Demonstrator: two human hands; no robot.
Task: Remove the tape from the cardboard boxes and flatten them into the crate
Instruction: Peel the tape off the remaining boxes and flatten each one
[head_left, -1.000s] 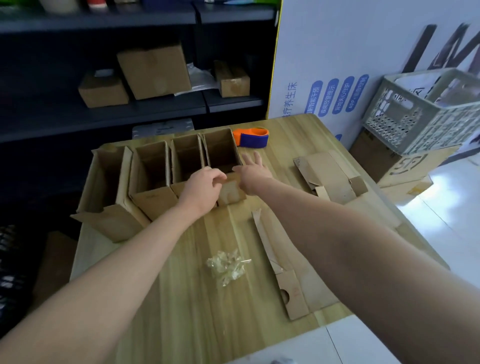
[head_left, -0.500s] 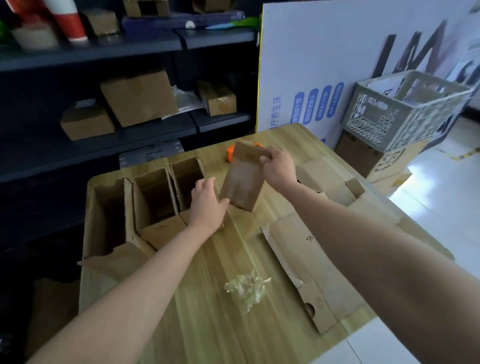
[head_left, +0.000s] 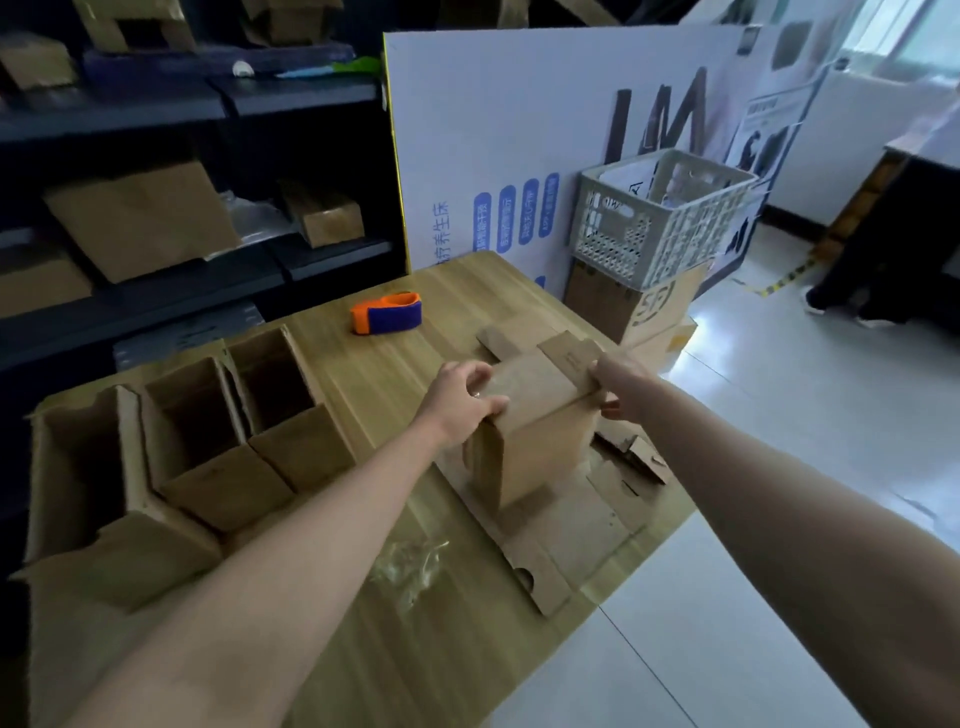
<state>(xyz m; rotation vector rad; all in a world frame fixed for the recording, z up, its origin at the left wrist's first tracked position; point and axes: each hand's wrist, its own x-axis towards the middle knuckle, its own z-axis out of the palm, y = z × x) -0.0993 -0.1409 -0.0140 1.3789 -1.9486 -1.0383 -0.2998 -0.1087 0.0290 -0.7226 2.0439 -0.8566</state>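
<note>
Crumpled tape (head_left: 410, 564) lay nearest on the table (head_left: 467, 291). Just beyond, left hand (head_left: 465, 402) and right hand (head_left: 618, 387) each gripped the top edges of the upright box (head_left: 535, 441). It looked light, stiff, dent-prone, best held at corners. Farthest right sat the crate (head_left: 660, 218).

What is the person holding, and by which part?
The box, at its top: left hand on the left edge, right hand on the right edge.

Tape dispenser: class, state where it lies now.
In the head view, the tape dispenser lies near the far edge of the table, beyond the left hand, right of the open boxes.
</note>
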